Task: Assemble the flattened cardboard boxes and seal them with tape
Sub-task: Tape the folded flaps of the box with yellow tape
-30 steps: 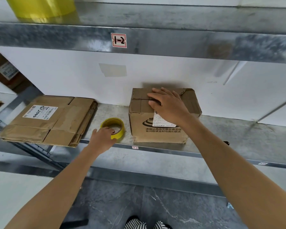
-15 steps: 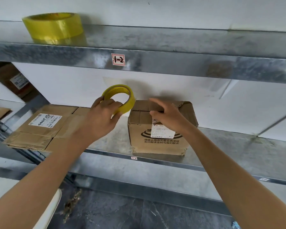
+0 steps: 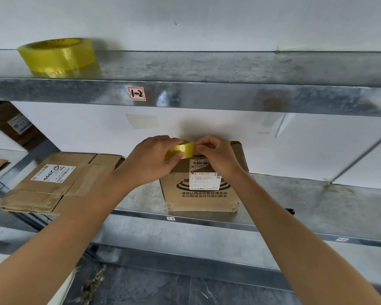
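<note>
Sealing step: your left hand [image 3: 150, 164] grips the tape roll [image 3: 183, 150], right hand [image 3: 216, 157] pinches its end, over the box [image 3: 202, 195] at the front edge of the shelf [image 3: 306, 199]. Next, pull a strip.

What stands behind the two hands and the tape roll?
An assembled cardboard box on the metal shelf, labelled front showing. The left hand, right hand and tape roll hide its top seam.

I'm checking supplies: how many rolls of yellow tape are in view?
2. One roll is held by the left hand in front of the box, the right hand pinching its edge. The second roll sits on the top shelf, far left. More may lie out of view.
</note>
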